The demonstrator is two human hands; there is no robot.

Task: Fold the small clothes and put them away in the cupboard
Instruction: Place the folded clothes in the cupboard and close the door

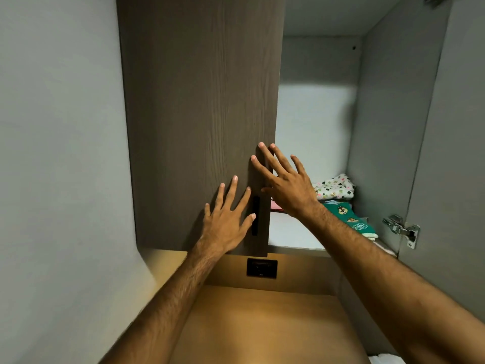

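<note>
Pale grey walls close round you on the left, and ahead stands a tall cupboard (317, 106) with a grey interior. Your left hand (225, 222) lies flat with fingers spread and straight on the face of the dark wood-grain door (199, 101), its thumb beside the slim black recessed handle (256, 216) that runs upright near the door's right edge. Your right hand (286, 185) is just as open, fingers straight and fanned, fingertips pressing the same door at its free vertical edge, palm reaching across the gap; neither hand holds anything. Outward to the right, the folded small clothes (338, 195) sit stacked on the pale shelf, far in against the right inner wall: a white piece with green clover print on top, a teal one with cartoon chipmunks below it, its long side running toward you. Left of the stack the shelf floor lies bare and smooth. A metal hinge (401, 229) is fixed at the cupboard's right side, near its front edge. Below the door, a black socket plate (262, 268) is set in a warm, lit wooden panel.
</note>
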